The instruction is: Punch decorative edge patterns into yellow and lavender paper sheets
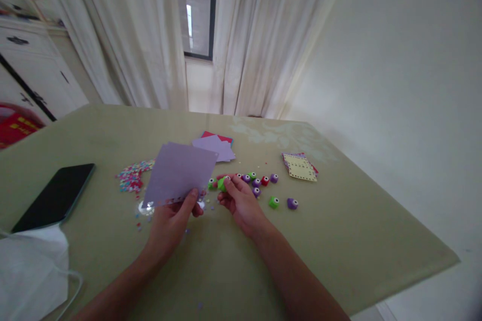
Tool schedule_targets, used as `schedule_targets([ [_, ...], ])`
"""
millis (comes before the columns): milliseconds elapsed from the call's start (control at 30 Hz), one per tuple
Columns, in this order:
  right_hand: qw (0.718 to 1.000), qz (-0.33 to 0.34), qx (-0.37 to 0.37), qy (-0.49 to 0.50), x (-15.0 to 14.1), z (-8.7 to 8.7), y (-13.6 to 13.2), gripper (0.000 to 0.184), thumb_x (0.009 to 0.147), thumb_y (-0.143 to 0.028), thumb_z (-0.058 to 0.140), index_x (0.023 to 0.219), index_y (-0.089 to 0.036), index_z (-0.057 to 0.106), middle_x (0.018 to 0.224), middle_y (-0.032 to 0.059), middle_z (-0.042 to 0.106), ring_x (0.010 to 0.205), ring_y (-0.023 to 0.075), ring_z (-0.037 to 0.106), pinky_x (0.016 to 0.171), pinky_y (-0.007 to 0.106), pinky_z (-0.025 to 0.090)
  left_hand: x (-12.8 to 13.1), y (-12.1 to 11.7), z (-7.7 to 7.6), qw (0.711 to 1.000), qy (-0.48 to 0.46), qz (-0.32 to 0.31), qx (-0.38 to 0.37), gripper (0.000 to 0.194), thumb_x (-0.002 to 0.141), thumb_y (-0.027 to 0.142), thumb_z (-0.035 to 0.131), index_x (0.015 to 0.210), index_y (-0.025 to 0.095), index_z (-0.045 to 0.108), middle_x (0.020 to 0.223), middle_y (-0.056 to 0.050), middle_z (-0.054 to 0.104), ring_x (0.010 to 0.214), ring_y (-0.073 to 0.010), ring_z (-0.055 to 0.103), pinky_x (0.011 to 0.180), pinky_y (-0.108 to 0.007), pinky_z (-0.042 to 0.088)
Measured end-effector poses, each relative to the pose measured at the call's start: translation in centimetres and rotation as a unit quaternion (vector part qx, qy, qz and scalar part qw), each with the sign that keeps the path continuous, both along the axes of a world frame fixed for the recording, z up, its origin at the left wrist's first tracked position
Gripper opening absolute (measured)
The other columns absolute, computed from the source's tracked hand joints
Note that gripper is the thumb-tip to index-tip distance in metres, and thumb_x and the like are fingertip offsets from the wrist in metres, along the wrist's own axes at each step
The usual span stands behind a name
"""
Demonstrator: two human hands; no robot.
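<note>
My left hand (176,215) grips a square sheet of purple paper (181,173) by its lower edge, thumb on the near face, and holds it tilted above the table. Between the thumb and fingers of my right hand (241,205) is a small green craft punch (223,183) with a round white spot, just right of the sheet. Beyond that hand lie several similar small punches in purple, red and green, among them a red one (265,180). A green punch (273,202) and a purple punch (292,203) sit apart to the right.
A heap of coloured paper bits (136,174) lies left of the sheet. Behind it are more purple sheets (216,146). A stack of hole-edged cards (300,167) rests at the right. A dark tablet (56,198) and a white face mask (33,271) occupy the left side.
</note>
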State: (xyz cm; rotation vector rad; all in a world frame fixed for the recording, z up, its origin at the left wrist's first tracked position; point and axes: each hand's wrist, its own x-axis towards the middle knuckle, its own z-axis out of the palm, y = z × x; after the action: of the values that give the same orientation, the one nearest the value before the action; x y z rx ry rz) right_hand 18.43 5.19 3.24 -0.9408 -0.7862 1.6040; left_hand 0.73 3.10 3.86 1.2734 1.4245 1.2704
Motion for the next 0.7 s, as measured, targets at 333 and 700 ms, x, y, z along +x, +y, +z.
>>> schedule_targets([
  [333,0.999,0.013,-0.01,0.046,-0.31,1.05,-0.34,0.049,0.076,-0.053,0.089,0.108,-0.018,0.075,0.078,0.0015,0.071,0.058,0.008,0.05,0.055,0.02,0.036,0.03,-0.03,0.14,1.0,-0.003,0.001,0.008,0.044,0.081,0.057,0.068,0.051,0.025,0.067,0.055,-0.002,0.069,0.058,-0.0218,0.068,0.062,-0.031,0.054],
  [700,0.998,0.054,-0.007,0.027,-0.52,1.05,-0.52,0.037,0.066,-0.037,0.098,0.091,-0.017,0.079,0.091,0.0029,0.078,0.075,0.0121,0.064,0.076,0.025,0.049,0.14,-0.11,0.59,0.999,-0.007,-0.011,0.033,0.038,0.083,0.05,0.067,0.055,0.025,0.065,0.053,0.0,0.067,0.054,-0.0207,0.066,0.058,-0.03,0.054],
])
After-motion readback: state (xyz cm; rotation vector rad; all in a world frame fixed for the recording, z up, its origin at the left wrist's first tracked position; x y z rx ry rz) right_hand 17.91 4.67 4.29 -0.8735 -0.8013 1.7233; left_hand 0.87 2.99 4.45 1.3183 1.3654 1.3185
